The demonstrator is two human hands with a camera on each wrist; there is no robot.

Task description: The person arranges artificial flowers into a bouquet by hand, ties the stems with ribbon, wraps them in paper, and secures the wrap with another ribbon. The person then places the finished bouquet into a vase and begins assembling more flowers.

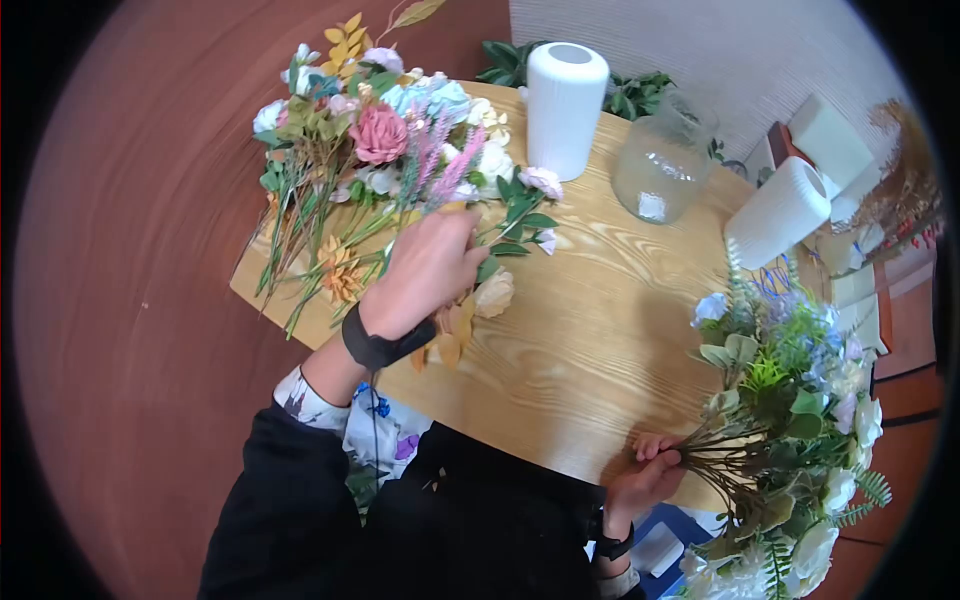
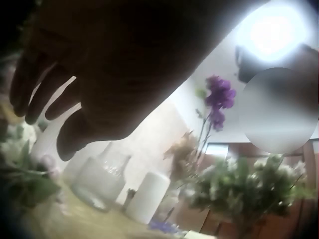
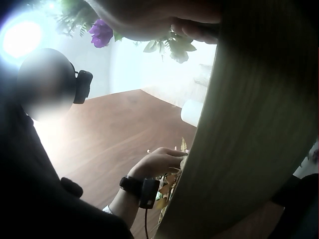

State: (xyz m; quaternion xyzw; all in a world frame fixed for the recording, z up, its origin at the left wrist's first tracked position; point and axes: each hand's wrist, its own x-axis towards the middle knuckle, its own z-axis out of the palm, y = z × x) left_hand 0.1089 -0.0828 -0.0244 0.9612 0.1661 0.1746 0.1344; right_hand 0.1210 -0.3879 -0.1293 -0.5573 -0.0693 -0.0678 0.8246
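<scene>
Flowers with pink, blue and cream heads, among them a rose [image 1: 380,134], lie in a pile on the wooden table [image 1: 570,330]. My left hand [image 1: 430,265] is over their front edge, beside a peach rose [image 1: 494,294]; in the left wrist view the fingers of this hand [image 2: 94,74] hang apart and loosely bent, with nothing seen between them. At the table's right front edge my right hand [image 1: 645,480] grips the gathered stems [image 1: 722,462] of a white, blue and green bouquet [image 1: 810,400]. The right wrist view shows the right hand [image 3: 154,17] only partly.
A white ribbed vase [image 1: 566,115] and a clear glass vase [image 1: 662,170] stand at the back of the table. Another white vase [image 1: 780,213] is at the right, near dried flowers [image 1: 895,190]. Green leaves [image 1: 640,95] show behind the vases. A blue container [image 1: 660,530] is below the front edge.
</scene>
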